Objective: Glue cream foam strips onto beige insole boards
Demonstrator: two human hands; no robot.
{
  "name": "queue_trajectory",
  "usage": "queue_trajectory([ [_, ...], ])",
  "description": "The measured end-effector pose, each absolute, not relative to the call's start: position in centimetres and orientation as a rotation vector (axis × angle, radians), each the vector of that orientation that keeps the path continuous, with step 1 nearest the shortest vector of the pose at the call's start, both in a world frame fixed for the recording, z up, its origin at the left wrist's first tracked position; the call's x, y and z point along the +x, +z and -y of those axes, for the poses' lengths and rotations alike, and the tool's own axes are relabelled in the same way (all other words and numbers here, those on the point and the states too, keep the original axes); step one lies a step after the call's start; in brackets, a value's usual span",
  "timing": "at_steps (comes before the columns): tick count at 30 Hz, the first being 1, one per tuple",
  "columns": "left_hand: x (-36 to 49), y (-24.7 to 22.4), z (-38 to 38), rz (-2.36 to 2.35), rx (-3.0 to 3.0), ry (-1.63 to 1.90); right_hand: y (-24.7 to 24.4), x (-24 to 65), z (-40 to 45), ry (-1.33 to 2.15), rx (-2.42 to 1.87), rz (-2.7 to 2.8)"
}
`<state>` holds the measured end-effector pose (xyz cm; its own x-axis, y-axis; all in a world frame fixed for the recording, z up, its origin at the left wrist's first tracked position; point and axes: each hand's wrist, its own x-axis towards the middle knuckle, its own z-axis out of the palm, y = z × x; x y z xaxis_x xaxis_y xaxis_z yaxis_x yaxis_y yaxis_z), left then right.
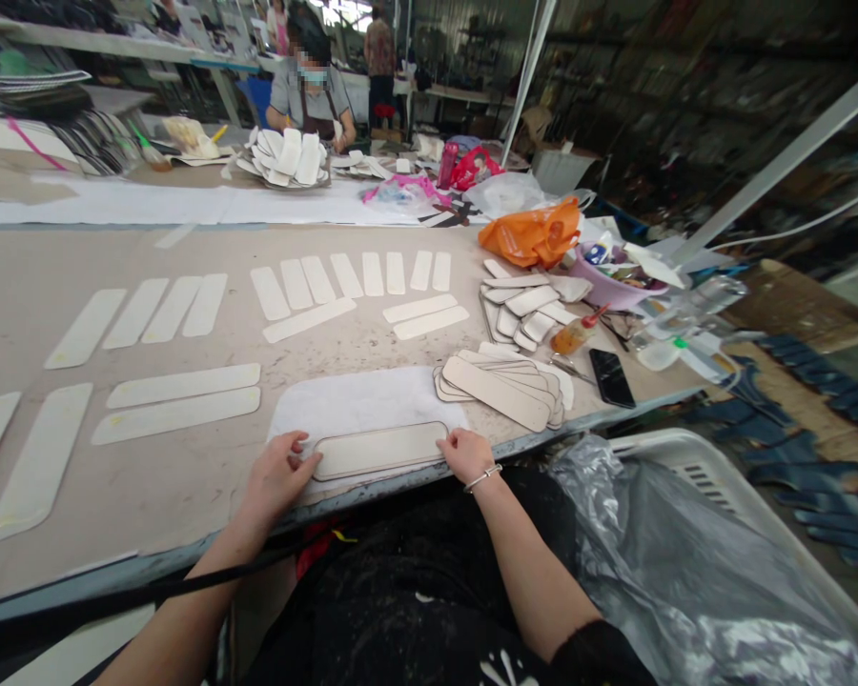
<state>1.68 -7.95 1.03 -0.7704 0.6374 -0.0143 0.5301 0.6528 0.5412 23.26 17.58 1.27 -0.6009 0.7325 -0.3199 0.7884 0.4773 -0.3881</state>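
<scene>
A long white panel (380, 450) with rounded ends and a thin dark outline lies near the table's front edge, on a white sheet (343, 400). My left hand (280, 476) is closed at its left end, thumb on the top face and fingers curled beside it. At the right end, my right hand (470, 455) pinches the corner between thumb and fingers; a bracelet circles that wrist. Just beyond the right hand rests a fanned stack of similar dark-edged panels (497, 389).
White strips (186, 408) lie spread over the table. To the right are a pile of smaller pieces (529, 300), a bottle of amber liquid (570, 335), a phone (611, 377), an orange bag (533, 233) and a purple basin (615, 286). A co-worker (311, 90) sits opposite.
</scene>
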Motion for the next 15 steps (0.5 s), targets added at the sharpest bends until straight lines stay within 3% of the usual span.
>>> queue_trajectory([
  [5,1.9,0.0,10.9,-2.639,1.575,1.052,1.1,23.4,-17.7,-0.777,1.331,-2.612],
  [9,2.1,-0.6,11.2,-2.412,1.947,0.877,1.3,23.4,-17.7,-0.782,1.319,-2.61],
  [15,2.0,-1.1,10.6,-2.409,1.973,0.834,1.7,23.2,-17.8,-0.792,1.316,-2.61],
])
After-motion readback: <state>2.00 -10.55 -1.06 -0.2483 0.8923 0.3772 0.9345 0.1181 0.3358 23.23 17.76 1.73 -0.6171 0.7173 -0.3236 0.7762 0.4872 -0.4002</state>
